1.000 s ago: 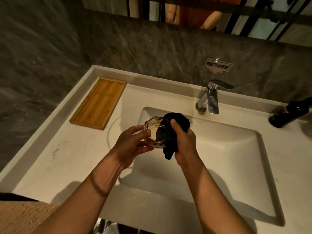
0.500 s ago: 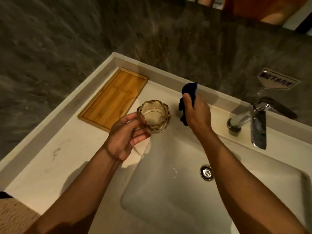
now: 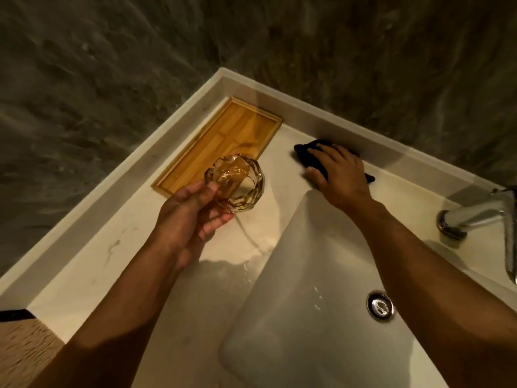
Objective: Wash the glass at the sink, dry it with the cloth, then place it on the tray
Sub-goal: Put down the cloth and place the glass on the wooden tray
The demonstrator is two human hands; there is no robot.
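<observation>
My left hand (image 3: pixel 190 217) holds a clear faceted glass (image 3: pixel 236 183) by its side, mouth tilted toward me, in the air just over the near end of the wooden tray (image 3: pixel 223 141). The tray lies empty in the counter's back left corner. My right hand (image 3: pixel 341 175) rests palm down on the dark cloth (image 3: pixel 307 156), which lies on the counter behind the sink basin (image 3: pixel 307 275), against the back ledge.
The chrome faucet (image 3: pixel 481 217) stands at the right edge. A drain (image 3: pixel 380 306) sits in the basin bottom. Water streaks lie on the white counter (image 3: pixel 112 261) between the glass and the basin. Dark stone walls close in the corner.
The cloth came out of the glass and my right hand has set it down on the counter behind the basin. My left hand carried the glass left toward the tray.
</observation>
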